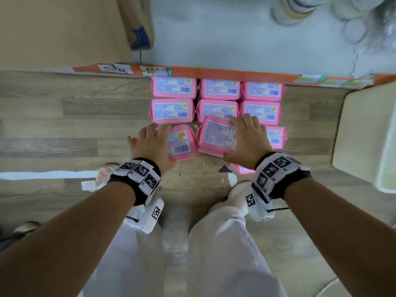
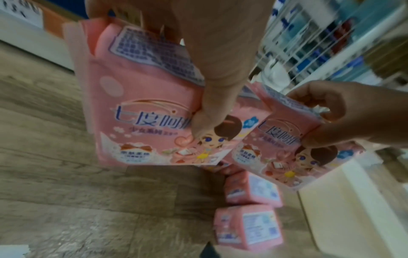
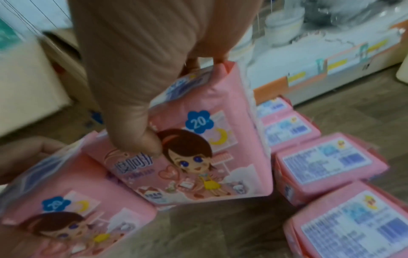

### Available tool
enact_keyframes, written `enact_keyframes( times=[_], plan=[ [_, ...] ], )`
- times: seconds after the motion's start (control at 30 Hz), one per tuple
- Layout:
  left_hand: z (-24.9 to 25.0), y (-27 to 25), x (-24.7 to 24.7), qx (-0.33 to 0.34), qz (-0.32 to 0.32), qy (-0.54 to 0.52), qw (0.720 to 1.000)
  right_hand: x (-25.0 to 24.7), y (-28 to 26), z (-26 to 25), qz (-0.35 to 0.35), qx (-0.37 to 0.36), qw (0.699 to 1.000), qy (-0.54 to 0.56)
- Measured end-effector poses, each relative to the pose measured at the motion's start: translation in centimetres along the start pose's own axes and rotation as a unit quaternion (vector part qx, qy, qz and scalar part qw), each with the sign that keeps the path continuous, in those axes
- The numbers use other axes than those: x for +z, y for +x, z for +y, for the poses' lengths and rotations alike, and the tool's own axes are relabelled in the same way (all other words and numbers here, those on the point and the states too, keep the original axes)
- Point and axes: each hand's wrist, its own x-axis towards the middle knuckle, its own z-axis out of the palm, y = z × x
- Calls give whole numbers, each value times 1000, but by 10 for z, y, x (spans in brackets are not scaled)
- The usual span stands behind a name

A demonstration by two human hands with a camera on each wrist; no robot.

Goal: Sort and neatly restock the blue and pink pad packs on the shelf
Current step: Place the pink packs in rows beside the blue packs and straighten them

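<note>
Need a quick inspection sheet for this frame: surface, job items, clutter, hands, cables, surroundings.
Surface: wood-look floor; the packs stand on it, not on a shelf.
Job's things: pink pad packs in rows in front of the shelf edge; no blue packs seen.
Clutter: white scraps on the floor near the person's feet.
Grippers: left hand grips the left pack; right hand grips the tilted pack.
Cables: nothing seen.
Surroundings: cardboard box at upper left, blurred white bowls on the shelf, cream bin to the right.
</note>
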Motion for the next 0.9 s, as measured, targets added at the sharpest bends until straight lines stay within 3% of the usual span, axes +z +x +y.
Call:
enact_keyframes(
  times=[0.17, 0.33, 0.5, 0.7, 0.9],
  plan=[
    [11, -68, -109, -4, 1, -34, 999, -103, -64, -44, 65, 11, 997, 32],
    [24, -149, -237, 25, 55, -37, 997, -214, -139, -90, 136, 13, 989, 61],
    [49, -232, -373, 48, 96, -34, 994, -338, -206, -125, 180, -59, 979, 69],
    [89, -327, -498, 63, 215, -37, 974, -480, -271, -137, 292, -186, 938, 26],
    [115, -393, -597, 81, 358, -53, 929, -604, -310, -152, 377, -262, 888, -10]
  ],
)
